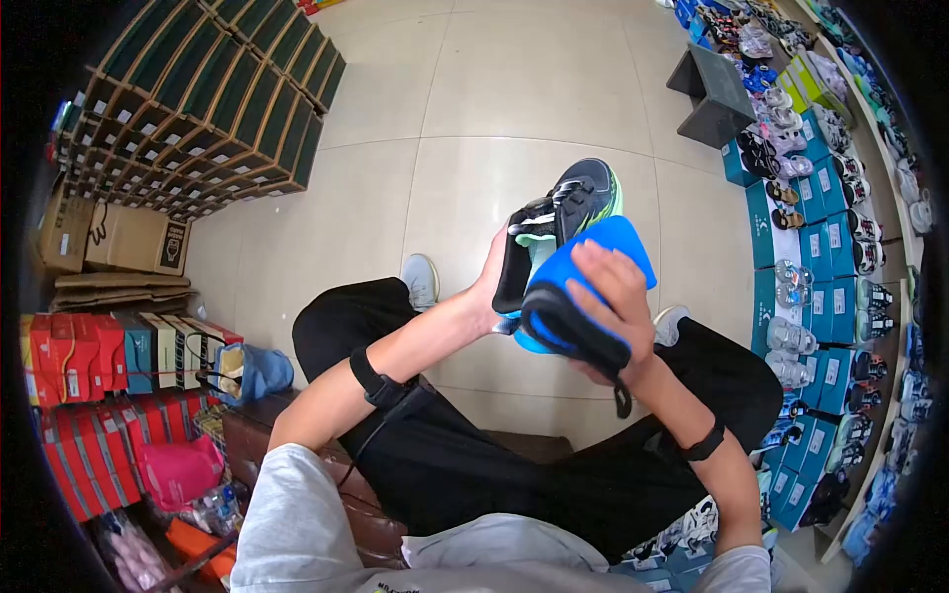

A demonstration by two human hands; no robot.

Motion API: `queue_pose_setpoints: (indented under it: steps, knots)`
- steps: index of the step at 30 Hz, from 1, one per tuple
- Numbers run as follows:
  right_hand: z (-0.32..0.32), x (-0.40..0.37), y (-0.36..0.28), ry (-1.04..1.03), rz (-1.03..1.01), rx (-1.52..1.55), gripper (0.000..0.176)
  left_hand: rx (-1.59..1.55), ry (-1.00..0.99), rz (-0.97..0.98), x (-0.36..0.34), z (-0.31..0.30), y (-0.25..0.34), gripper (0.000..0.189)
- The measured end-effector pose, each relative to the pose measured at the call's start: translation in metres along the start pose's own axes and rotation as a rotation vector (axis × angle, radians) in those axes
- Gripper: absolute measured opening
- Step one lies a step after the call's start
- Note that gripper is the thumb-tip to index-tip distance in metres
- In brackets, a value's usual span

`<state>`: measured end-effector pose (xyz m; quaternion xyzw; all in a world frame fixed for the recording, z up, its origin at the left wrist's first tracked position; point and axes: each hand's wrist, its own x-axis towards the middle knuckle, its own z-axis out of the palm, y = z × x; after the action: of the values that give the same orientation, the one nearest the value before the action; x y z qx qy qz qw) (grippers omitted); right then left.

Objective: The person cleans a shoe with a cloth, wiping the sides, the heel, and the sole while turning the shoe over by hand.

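A black shoe (585, 193) with green edges and a pale green lining is held up in front of my body, its toe pointing away. My left hand (491, 282) grips its left side near the heel, the fingers partly hidden behind it. On the right, my right hand (621, 301) is closed on a blue and black item (615, 245), perhaps a second shoe or a brush, with a black loop hanging below. This item overlaps the right side of the black shoe. Whether the two touch, I cannot tell.
Stacked dark green boxes (213, 94) stand at upper left, above brown cartons (133, 237). Red boxes (74, 361) and a pink bag (181, 469) lie at left. Shelves of shoes on teal boxes (816, 252) line the right. A grey angled stand (714, 99) sits on the floor.
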<state>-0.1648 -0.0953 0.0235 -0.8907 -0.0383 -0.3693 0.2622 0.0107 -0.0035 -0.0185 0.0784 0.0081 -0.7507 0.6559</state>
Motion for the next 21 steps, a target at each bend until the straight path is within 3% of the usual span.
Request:
queue_pose_setpoints:
  steps: [1,3,7,11,14,18,19,20,21]
  knots:
    - [-0.001,0.003,0.004,0.015,0.018,-0.003,0.06,0.001,-0.036,0.004,0.001,0.004,0.0,0.056]
    - [-0.004,0.009,0.011,0.063,0.089,0.015,0.06,0.301,0.405,0.117,0.0,0.025,-0.008,0.055]
    - [-0.013,0.02,0.019,0.11,0.248,0.02,0.064,0.342,0.441,0.087,0.002,0.021,-0.008,0.053]
    - [-0.012,0.018,0.021,0.182,0.348,0.073,0.067,0.299,0.444,0.055,0.002,0.036,-0.013,0.049]
    - [-0.005,0.009,0.017,0.203,0.257,0.004,0.069,0.307,0.348,0.067,0.005,0.018,-0.009,0.046]
    - [0.002,0.0,0.007,0.125,0.135,-0.041,0.068,0.343,0.461,0.135,0.002,0.032,-0.012,0.048]
    - [0.003,-0.002,0.005,0.102,0.09,-0.045,0.067,0.256,0.232,0.051,0.002,0.022,-0.005,0.05]
    - [0.007,-0.003,0.002,0.098,0.048,-0.041,0.064,0.236,0.387,0.054,0.002,0.019,-0.007,0.053]
    - [0.006,-0.004,-0.003,0.048,0.008,-0.04,0.062,0.128,0.186,0.022,0.0,0.014,-0.006,0.055]
